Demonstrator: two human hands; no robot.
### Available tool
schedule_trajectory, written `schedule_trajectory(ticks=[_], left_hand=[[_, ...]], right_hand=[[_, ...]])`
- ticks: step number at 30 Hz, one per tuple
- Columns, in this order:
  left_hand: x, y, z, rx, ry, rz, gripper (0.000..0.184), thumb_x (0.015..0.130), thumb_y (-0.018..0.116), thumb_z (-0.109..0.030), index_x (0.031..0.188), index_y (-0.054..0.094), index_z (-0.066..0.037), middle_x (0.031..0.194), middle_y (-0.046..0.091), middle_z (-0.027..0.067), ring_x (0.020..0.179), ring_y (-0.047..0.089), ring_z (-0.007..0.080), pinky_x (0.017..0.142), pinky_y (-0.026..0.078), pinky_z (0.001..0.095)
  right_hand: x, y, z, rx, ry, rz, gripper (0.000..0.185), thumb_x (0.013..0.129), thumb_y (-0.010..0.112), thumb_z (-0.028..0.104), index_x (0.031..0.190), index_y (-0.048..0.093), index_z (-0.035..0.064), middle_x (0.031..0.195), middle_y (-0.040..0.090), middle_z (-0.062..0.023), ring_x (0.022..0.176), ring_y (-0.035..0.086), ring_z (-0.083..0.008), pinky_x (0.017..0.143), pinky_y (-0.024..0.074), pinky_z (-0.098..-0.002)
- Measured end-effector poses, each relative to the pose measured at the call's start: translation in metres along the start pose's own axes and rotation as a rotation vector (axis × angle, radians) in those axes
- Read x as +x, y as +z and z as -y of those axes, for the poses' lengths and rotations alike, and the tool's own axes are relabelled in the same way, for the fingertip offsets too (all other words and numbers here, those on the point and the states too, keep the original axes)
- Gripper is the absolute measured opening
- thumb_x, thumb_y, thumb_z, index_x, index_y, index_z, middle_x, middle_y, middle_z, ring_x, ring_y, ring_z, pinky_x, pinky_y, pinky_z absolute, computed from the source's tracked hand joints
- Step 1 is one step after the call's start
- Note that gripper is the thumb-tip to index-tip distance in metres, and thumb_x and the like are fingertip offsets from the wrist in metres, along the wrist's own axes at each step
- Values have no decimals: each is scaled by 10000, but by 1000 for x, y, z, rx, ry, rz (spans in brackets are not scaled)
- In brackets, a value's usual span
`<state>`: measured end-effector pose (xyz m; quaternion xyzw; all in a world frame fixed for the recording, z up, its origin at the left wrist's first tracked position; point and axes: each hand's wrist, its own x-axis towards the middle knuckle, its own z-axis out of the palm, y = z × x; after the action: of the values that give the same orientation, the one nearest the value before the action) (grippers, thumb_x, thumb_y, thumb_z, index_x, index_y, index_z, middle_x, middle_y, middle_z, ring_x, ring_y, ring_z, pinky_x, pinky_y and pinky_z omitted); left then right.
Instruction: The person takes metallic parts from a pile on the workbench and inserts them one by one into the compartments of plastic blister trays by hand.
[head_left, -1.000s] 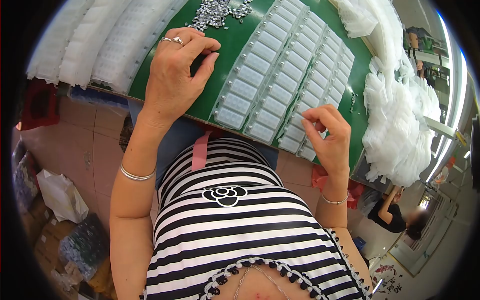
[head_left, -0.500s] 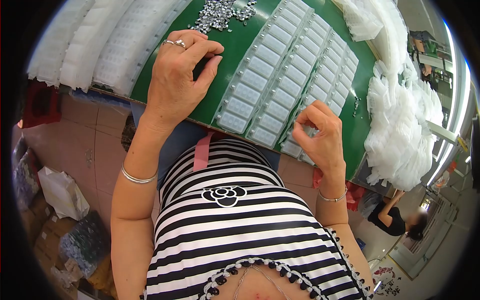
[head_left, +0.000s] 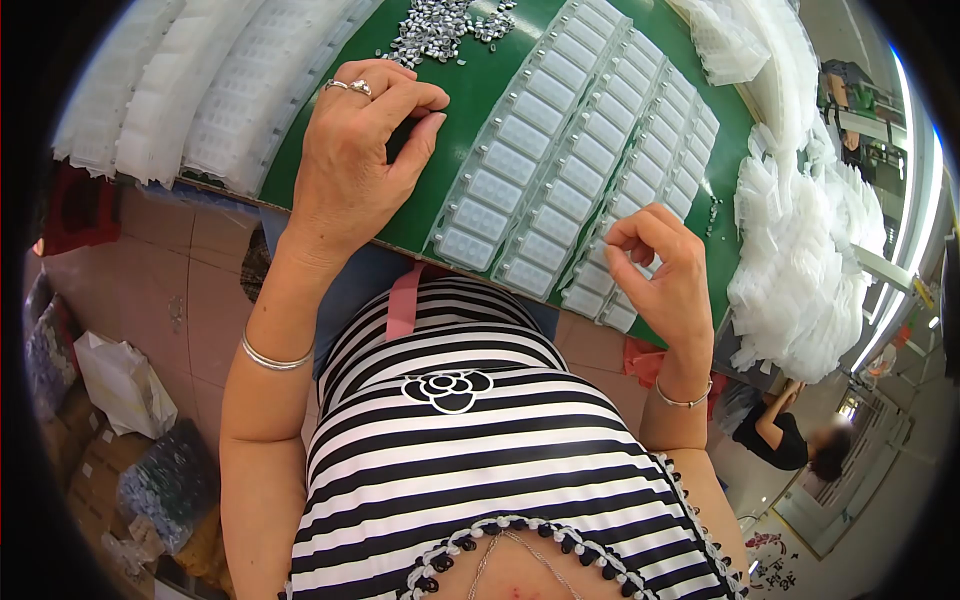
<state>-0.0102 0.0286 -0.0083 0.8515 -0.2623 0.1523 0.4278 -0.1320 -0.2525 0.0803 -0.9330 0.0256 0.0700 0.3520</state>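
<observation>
Translucent molded strips (head_left: 567,180) lie right of the half-curled left hand (head_left: 365,150), partly behind the pinched right hand (head_left: 662,262); any grip is unclear. Silvery pieces (head_left: 430,35) lie beyond the left hand, white plastic heap (head_left: 800,260) outside the right.

Part of the pale plastic strips (head_left: 638,187) lies hidden behind the right hand (head_left: 682,272), and whether its bent fingers hold anything cannot be told. The left hand (head_left: 350,150) hides some of its own curled fingers. Just beyond it, the view's top edge cuts off the pile of shiny pieces (head_left: 428,35); the scattered bits (head_left: 712,215) past the right hand are too small to make out.
</observation>
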Motion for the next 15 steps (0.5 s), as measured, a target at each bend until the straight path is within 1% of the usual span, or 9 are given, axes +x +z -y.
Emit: schedule_trajectory(ticks=[3, 9, 13, 15], left_hand=[[2, 0, -1, 4, 23, -32, 125, 867, 786, -21, 967, 755, -91, 954, 683, -12, 1047, 651, 207, 895, 489, 352], [0, 2, 1, -8, 27, -30, 134, 864, 784, -13, 969, 756, -91, 963, 688, -14, 1057, 653, 209, 894, 491, 350], [0, 2, 0, -24, 1, -29, 145, 864, 780, -2, 983, 759, -82, 973, 696, 3, 1068, 656, 225, 918, 504, 363], [1, 0, -1, -18, 7, -21, 146, 865, 778, 0, 987, 759, -78, 975, 698, 9, 1071, 656, 230, 925, 506, 366]], right_hand=[[-1, 4, -8, 25, -24, 3, 128, 778, 712, -81, 827, 665, 28, 832, 608, -14, 681, 499, -152, 642, 454, -279], [-1, 14, -15, -4, -33, -24, 124, 763, 715, -71, 810, 660, 30, 801, 589, -13, 665, 488, -156, 629, 448, -283], [-1, 15, -14, -62, 6, -21, 117, 742, 723, -50, 806, 666, 31, 786, 587, -18, 655, 495, -167, 623, 449, -293], [0, 16, -12, -76, 2, -41, 102, 735, 723, -20, 796, 666, 38, 786, 594, -30, 646, 521, -199, 617, 460, -327]])
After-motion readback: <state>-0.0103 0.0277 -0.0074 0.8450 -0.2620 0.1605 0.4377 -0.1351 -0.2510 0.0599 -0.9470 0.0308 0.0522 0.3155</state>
